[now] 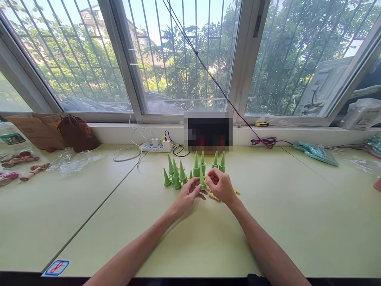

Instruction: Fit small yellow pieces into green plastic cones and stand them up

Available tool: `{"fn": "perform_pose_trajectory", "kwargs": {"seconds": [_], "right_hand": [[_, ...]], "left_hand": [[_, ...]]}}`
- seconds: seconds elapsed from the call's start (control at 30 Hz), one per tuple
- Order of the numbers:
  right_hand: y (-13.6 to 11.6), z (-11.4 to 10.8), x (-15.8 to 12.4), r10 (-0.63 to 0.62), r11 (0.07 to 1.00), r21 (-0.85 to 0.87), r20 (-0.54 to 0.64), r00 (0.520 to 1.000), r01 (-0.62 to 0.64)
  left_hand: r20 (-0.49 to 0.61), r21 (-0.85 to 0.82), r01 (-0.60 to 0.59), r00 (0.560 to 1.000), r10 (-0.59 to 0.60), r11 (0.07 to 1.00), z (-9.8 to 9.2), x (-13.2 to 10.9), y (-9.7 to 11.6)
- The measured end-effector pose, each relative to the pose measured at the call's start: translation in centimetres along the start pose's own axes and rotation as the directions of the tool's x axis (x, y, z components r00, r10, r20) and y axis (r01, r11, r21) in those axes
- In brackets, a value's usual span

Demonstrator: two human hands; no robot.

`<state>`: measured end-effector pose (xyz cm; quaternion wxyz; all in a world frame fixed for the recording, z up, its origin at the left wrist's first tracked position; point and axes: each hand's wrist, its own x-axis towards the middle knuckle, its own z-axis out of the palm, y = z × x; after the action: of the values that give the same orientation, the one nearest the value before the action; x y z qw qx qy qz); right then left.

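My left hand (185, 197) grips a pointed green cone (201, 180) by its ringed base, tip upward. Close beside the cone's right side is my right hand (220, 186), thumb and index finger pinched together; whatever they hold is too small or hidden to make out. To the left stands a cluster of similar green cones (175, 173) of differing heights. Behind my hands more cones (196, 167) stand in pairs, partly covered. Small yellow pieces (213, 197) lie scattered under and around my fingers, and some are blocked from sight by the hands.
A blurred-out dark box (208, 133) stands at the back by the window. Left of it is a white power strip (156, 147) with cables. A brown bag (77, 133), clear plastic (73, 161) and wooden pieces (35, 171) occupy the far left. A teal packet (315, 153) lies at right.
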<state>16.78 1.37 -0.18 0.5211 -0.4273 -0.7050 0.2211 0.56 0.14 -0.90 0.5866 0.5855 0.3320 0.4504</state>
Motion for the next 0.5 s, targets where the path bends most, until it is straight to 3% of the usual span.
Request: {"fn": "perform_pose_trajectory", "kwargs": {"seconds": [0.5], "right_hand": [[-0.08,-0.03,-0.07,0.0,1.0,-0.005,0.004,1.0,0.0]], "left_hand": [[0.025,-0.101,0.027,0.999,-0.025,0.994,-0.02,0.01,0.34]]}}
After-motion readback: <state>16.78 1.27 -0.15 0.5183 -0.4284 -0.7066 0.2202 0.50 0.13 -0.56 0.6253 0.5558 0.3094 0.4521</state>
